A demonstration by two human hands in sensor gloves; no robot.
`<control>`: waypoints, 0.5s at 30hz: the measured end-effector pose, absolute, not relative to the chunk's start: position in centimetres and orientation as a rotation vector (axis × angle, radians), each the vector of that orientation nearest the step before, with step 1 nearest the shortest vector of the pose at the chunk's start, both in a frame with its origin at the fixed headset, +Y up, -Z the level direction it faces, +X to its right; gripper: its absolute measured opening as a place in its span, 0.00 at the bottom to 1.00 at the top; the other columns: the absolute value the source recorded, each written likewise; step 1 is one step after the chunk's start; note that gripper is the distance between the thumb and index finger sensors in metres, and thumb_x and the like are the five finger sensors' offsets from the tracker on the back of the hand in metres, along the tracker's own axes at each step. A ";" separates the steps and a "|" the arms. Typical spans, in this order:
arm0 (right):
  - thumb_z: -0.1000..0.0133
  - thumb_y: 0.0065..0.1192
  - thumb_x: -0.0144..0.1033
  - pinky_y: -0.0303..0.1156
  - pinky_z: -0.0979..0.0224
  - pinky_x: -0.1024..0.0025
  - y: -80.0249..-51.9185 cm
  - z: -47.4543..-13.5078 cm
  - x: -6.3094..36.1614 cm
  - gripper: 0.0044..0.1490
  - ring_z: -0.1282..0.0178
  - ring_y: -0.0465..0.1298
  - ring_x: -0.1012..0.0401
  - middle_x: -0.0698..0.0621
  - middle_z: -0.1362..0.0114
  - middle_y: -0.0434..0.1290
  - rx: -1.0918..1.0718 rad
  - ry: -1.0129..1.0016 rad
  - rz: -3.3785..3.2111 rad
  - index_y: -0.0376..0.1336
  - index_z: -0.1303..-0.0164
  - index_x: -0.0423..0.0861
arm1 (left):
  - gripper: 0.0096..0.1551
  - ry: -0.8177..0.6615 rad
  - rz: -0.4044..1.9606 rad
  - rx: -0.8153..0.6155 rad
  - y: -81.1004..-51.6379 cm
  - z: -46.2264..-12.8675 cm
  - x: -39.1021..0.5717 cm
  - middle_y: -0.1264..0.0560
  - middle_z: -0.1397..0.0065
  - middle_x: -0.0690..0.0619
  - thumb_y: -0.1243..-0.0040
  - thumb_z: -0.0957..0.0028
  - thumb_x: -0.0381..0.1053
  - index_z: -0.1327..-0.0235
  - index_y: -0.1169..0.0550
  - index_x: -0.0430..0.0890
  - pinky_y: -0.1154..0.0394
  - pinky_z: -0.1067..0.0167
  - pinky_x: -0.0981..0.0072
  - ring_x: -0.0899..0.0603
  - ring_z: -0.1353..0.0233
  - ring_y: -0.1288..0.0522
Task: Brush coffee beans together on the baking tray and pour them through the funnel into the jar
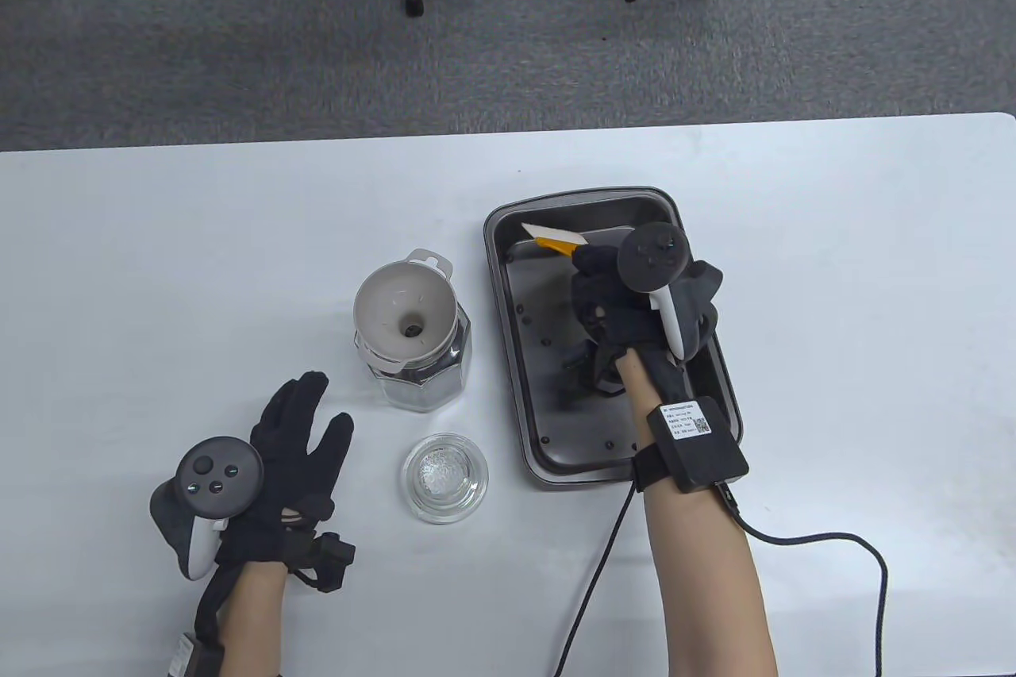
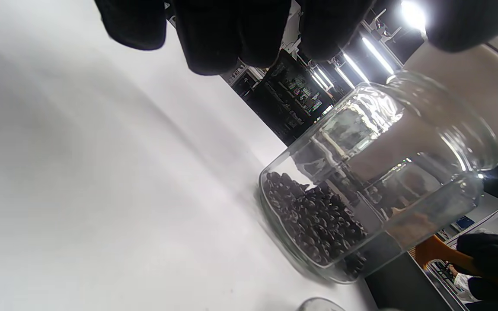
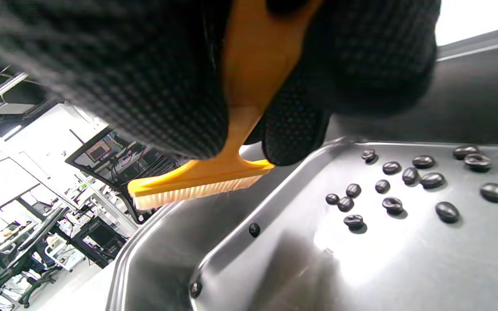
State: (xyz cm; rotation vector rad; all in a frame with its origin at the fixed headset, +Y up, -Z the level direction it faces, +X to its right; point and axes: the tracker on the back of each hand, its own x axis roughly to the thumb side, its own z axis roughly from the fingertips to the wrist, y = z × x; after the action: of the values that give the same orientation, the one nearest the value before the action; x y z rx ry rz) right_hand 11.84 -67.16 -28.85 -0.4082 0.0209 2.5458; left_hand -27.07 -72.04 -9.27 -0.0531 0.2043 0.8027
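**Brush in your right grip, over the far end of the baking tray**

- Coffee beans: scattered loose across the floor of the baking tray; a few sit apart along its left wall. More lie in the bottom of the jar.
- Baking tray: dark metal, flat on the white worktop, right of centre.
- Brush: orange back, pale bristles. Your right hand is clamped on its handle, fingers curled round it. The head sits at the tray's far left corner; whether the bristles touch the metal cannot be told.
- Jar: clear glass, upright, just left of the tray.
- Funnel: white, seated in the jar's mouth, one bean at its throat.
- Glass lid: on the worktop, near the jar's front side, apart from it.
- Your left hand: grip apart, fingers straight and spread, holding nothing, resting on the worktop left of the jar, not touching it.
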 end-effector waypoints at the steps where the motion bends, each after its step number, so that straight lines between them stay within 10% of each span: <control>1: 0.55 0.85 0.40 0.87 0.62 0.69 -67.2 -29.0 11.6 0.17 0.47 0.87 0.53 0.50 0.34 0.84 -0.404 0.021 2.553 0.80 0.56 0.58 | 0.43 0.205 0.801 -0.054 -72.0 -9.3 -27.1 0.38 0.12 0.51 0.48 0.48 0.80 0.20 0.37 0.66 0.38 0.24 0.37 0.36 0.17 0.35; 15: 0.56 0.86 0.41 0.84 0.65 0.73 -68.7 -30.6 8.0 0.17 0.52 0.88 0.55 0.52 0.39 0.88 -0.356 0.065 2.799 0.81 0.57 0.57 | 0.43 0.208 0.765 -0.060 -71.8 -9.5 -27.1 0.38 0.12 0.51 0.48 0.48 0.80 0.19 0.37 0.65 0.37 0.24 0.37 0.36 0.17 0.34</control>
State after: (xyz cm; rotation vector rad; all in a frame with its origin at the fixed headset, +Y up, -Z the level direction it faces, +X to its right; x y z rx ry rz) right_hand 7.97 -68.70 -30.60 -0.3564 0.0648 2.7992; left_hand -27.08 -71.84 -9.47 -0.0603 0.2079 0.7652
